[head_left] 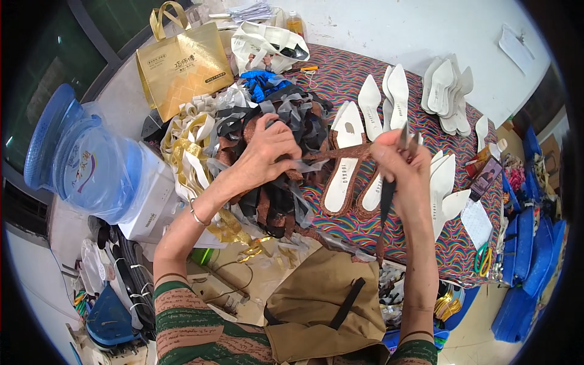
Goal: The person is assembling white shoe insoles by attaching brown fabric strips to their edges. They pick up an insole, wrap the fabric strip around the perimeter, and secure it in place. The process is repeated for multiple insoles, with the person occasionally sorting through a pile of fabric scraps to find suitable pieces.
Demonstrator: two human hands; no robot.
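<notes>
A brown glittery strip [340,152] is stretched between my two hands above the patterned table. My left hand [271,151] is closed on its left end, beside a tangled heap of black and brown strips [274,210]. My right hand [398,159] pinches its other end, and a dark-backed length hangs below that hand. A pointed metal tool [409,137] sticks up from the right fingers; its kind is not clear. Under the strip lie white pointed insoles, one of them a brown-edged insole [339,185]. A second brown-edged insole [369,196] is partly behind my right hand.
White and gold strips [185,146] lie at the left, below a gold bag [185,67]. Stacked white insoles [443,88] stand far right, near a phone [485,177] and scissors [483,260]. A blue water bottle [91,161] rises at the left. A brown apron [322,298] covers my lap.
</notes>
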